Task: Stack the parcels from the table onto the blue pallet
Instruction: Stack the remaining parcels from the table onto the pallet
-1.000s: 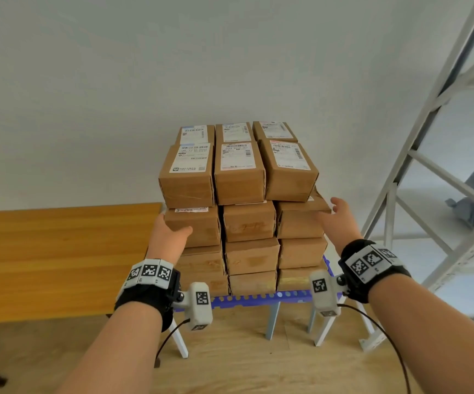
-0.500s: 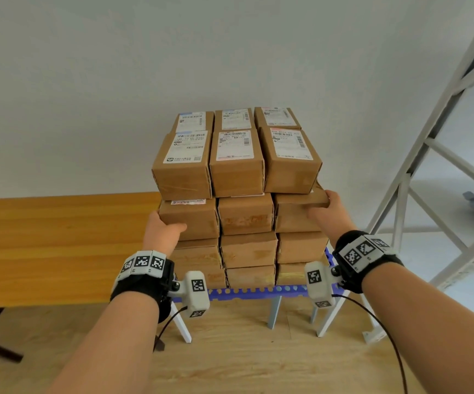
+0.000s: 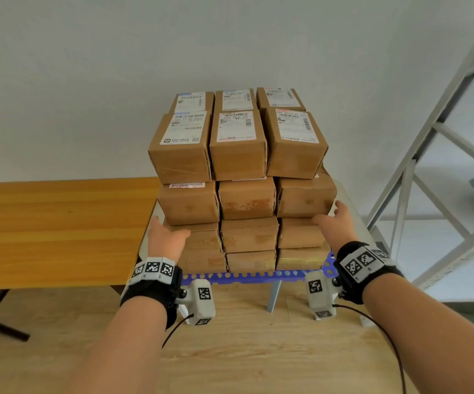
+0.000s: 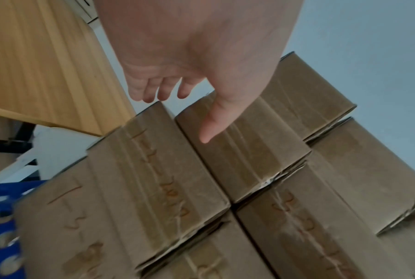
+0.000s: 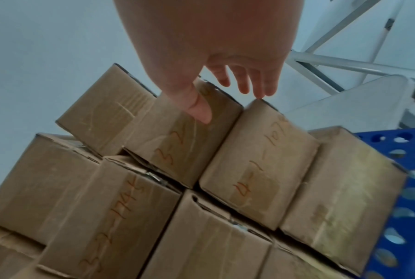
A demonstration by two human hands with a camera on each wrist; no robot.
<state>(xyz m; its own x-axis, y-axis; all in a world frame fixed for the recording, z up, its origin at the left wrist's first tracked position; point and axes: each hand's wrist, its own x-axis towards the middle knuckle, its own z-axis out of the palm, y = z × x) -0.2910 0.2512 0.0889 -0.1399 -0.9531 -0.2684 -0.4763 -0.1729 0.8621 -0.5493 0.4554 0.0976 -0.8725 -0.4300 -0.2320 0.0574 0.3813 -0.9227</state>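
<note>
Left hand (image 3: 165, 237) at 9 o'clock, right hand (image 3: 334, 220) at 3 o'clock of stacked brown cardboard parcels (image 3: 238, 177), fingers relaxed, grasping nothing. Stack sits on blue perforated pallet (image 3: 247, 277); yellow wooden table (image 3: 59, 228) at 9 o'clock.

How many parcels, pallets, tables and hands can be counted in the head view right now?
Parcels visible: 15 (any behind are hidden)
Blue pallet: 1
Wooden table: 1
Hands: 2, left hand and right hand
Total: 19
</note>
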